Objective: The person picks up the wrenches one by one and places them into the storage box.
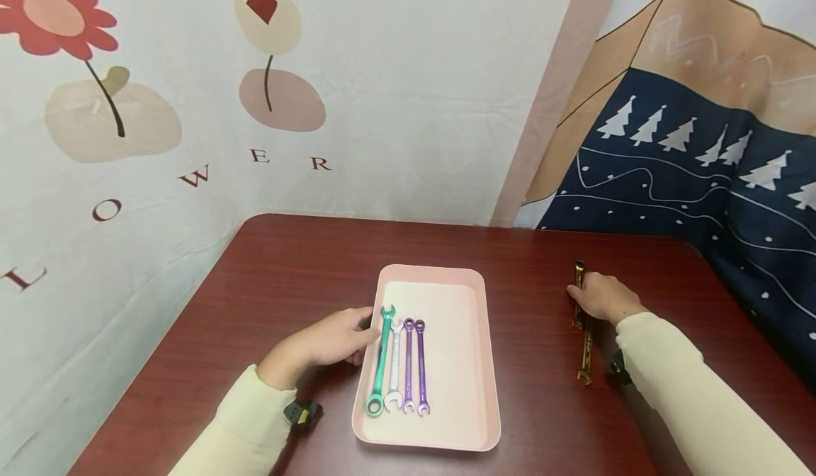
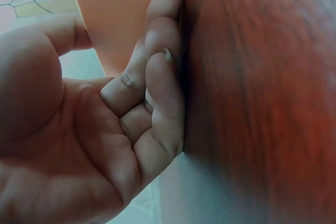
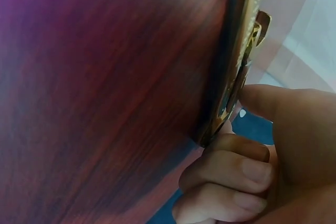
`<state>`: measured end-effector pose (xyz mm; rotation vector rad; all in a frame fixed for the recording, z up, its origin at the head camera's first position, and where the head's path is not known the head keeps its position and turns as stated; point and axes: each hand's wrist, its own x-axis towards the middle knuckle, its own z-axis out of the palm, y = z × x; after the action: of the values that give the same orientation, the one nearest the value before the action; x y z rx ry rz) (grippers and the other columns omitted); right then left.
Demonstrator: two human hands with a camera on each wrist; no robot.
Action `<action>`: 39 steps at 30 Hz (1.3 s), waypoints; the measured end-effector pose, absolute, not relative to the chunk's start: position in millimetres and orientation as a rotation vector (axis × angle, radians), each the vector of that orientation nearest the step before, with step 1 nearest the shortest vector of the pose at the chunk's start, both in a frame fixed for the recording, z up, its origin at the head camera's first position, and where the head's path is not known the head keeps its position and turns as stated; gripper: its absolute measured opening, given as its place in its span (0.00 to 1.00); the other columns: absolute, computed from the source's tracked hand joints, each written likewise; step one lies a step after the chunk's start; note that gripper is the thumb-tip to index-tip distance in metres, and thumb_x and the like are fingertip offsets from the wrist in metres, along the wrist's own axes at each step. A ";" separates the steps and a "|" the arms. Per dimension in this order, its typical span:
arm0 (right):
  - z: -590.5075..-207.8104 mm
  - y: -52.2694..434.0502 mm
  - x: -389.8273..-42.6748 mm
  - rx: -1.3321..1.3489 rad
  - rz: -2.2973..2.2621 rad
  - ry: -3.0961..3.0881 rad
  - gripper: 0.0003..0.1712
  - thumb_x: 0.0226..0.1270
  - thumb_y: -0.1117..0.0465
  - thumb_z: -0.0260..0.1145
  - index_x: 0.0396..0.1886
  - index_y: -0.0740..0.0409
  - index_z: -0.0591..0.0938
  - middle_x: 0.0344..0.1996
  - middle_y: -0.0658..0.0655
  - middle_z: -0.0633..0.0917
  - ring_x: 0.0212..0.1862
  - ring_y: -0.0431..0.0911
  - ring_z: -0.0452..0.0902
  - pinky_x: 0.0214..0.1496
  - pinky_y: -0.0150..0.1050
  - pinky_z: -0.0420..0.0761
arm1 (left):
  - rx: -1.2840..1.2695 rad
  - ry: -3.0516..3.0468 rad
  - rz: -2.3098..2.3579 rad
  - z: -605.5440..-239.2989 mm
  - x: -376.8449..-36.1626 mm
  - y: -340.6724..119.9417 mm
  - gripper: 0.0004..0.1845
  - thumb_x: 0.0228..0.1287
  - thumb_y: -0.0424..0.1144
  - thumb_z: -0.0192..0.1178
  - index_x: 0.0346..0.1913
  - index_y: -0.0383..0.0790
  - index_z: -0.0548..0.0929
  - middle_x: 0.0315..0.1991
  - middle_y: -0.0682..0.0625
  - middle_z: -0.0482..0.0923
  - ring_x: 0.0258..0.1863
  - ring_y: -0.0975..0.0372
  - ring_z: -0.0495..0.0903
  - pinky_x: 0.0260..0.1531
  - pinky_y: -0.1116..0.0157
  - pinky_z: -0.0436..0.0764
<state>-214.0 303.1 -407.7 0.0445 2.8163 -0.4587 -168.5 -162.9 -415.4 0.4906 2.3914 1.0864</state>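
A pink tray [image 1: 433,272] lies mid-table and holds several wrenches side by side: a green one [image 1: 381,363], a white one [image 1: 394,366] and two purple ones [image 1: 414,366]. My left hand [image 1: 338,338] is at the tray's left rim beside the green wrench. In the left wrist view the tray wall [image 2: 126,14] runs between the thumb and curled fingers of that hand [image 2: 121,61]. My right hand [image 1: 599,299] rests on gold wrenches [image 1: 584,355] lying on the table to the right. Thumb and curled fingers [image 3: 236,124] pinch a gold wrench [image 3: 247,35].
The dark red wooden table [image 1: 287,270] has a rounded far-left corner. Printed cloth backdrops hang close behind it and along its right side [image 1: 701,178]. Small black wrist devices [image 1: 299,414] sit under both sleeves.
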 end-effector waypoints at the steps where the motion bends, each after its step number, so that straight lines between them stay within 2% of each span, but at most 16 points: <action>1: -407.7 303.3 -214.1 0.044 -0.458 2.814 0.25 0.77 0.53 0.52 0.18 0.57 0.77 0.15 0.53 0.74 0.21 0.45 0.69 0.23 0.37 0.68 | 0.491 2.396 1.081 -415.2 -168.5 -162.6 0.24 0.75 0.40 0.52 0.68 0.34 0.70 0.19 0.49 0.78 0.17 0.61 0.77 0.21 0.64 0.78; 11: -405.4 301.3 -214.2 0.040 -0.442 2.817 0.24 0.76 0.57 0.50 0.18 0.56 0.76 0.15 0.53 0.74 0.21 0.45 0.69 0.21 0.36 0.66 | 0.491 2.404 1.077 -414.7 -167.2 -161.6 0.23 0.74 0.40 0.52 0.68 0.35 0.71 0.19 0.50 0.78 0.17 0.61 0.77 0.22 0.63 0.78; 20: -404.9 298.2 -213.8 0.023 -0.432 2.828 0.25 0.75 0.55 0.52 0.15 0.56 0.79 0.14 0.53 0.76 0.20 0.45 0.70 0.22 0.36 0.67 | 0.479 2.411 1.057 -416.6 -169.3 -160.7 0.24 0.75 0.40 0.52 0.69 0.35 0.70 0.18 0.51 0.78 0.17 0.62 0.77 0.22 0.64 0.78; 28: -404.7 298.4 -214.0 0.026 -0.436 2.846 0.27 0.75 0.53 0.53 0.12 0.53 0.75 0.11 0.50 0.69 0.19 0.44 0.67 0.20 0.35 0.65 | 0.476 2.411 1.058 -415.4 -168.6 -160.7 0.23 0.75 0.40 0.52 0.68 0.36 0.70 0.18 0.51 0.78 0.17 0.62 0.77 0.22 0.64 0.78; 39: -404.7 299.9 -212.6 0.040 -0.443 2.872 0.21 0.73 0.56 0.55 0.18 0.56 0.76 0.14 0.53 0.72 0.21 0.45 0.68 0.22 0.37 0.67 | 0.500 2.408 1.070 -413.8 -167.9 -161.4 0.22 0.74 0.40 0.52 0.66 0.35 0.72 0.18 0.50 0.77 0.17 0.62 0.76 0.21 0.64 0.78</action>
<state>-212.6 299.9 -404.7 0.0400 2.8723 -0.4425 -167.9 -161.4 -413.8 0.5000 2.4084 1.0703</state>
